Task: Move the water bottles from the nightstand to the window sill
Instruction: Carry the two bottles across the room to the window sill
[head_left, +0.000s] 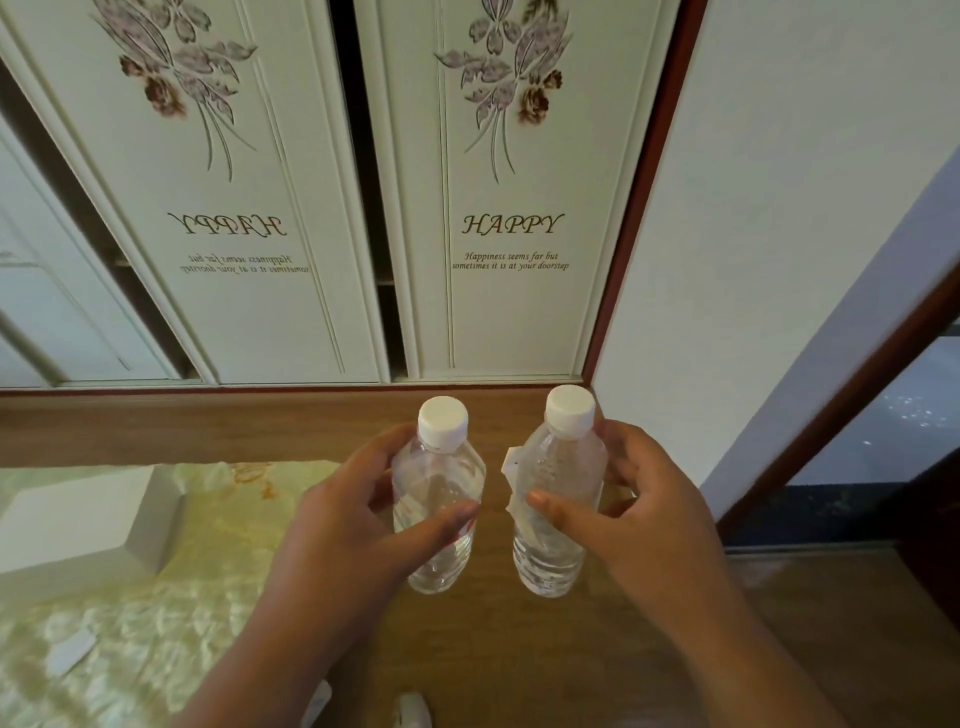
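Gripping two upright bottles on the nightstand (322, 426): left hand (358, 514) clasps left bottle (439, 499), right hand (628, 499) right bottle (558, 493); lift both vertically.

bare wood (597, 649) near (front), white box (78, 514) left

Soft dim indoor light, faint shadows, slight overall blur, wide-angle bending (strongest at the edges)
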